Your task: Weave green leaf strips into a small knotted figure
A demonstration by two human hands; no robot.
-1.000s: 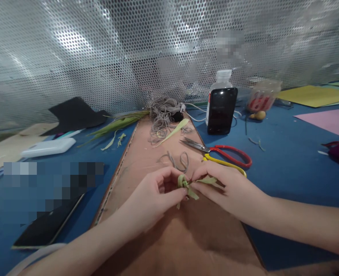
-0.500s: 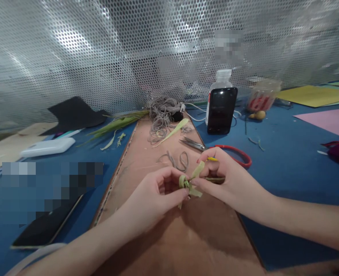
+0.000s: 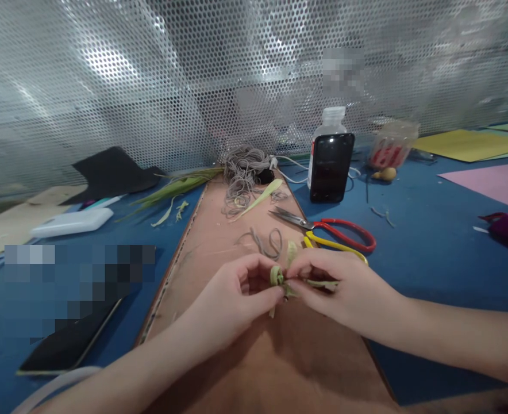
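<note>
Between my two hands is a small knotted piece made of pale green leaf strips (image 3: 276, 276), curled into a loop at its left end. My left hand (image 3: 247, 287) pinches the looped end between thumb and fingertips. Close against it, my right hand (image 3: 327, 282) pinches the strips where they cross, and a loose end sticks out above its fingers. A thin green strand runs back under the right palm. Just beyond the right hand lie scissors (image 3: 310, 224) with one red and one yellow handle. Part of the yellow handle is hidden by that hand.
A reddish-brown board (image 3: 254, 368) lies on the blue table under my hands. Farther up it are a grey cord bundle (image 3: 245, 167) and a pale leaf strip (image 3: 260, 198). A black phone (image 3: 332, 168) leans on a bottle (image 3: 334, 118). Green leaves (image 3: 179, 187) lie left.
My right hand has come down and its fingers have closed onto the strips beside my left fingertips. The yellow scissor handle shows more now. My left hand has barely moved.
</note>
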